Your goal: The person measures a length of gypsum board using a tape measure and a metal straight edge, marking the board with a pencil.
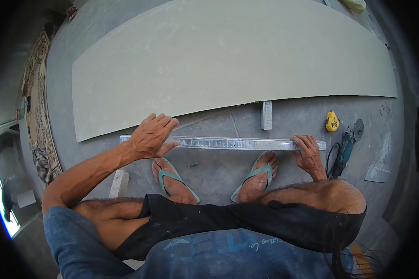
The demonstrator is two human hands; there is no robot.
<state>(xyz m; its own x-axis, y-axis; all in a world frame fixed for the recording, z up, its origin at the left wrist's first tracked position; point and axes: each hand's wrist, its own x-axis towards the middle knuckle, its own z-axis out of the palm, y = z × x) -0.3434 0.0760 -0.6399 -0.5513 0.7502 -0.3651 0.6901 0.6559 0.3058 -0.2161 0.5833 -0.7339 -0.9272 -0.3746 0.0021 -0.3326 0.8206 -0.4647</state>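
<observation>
A long, silvery metal channel (219,143) with a row of slots lies crosswise in front of my feet, just short of a large pale board. My left hand (152,136) is over its left part, with the thumb spread away from the fingers. The fingers reach toward the board's near edge and do not wrap round the metal. Near the channel's right end, my right hand (307,153) grips it, fingers bent over the top. What lies under my left palm is hidden.
The pale board (233,51) covers much of the floor ahead. A short metal piece (266,115) sticks out from under it. To the right are a yellow tape measure (332,121) and a green angle grinder (347,149). A pale block (119,183) lies by my left leg.
</observation>
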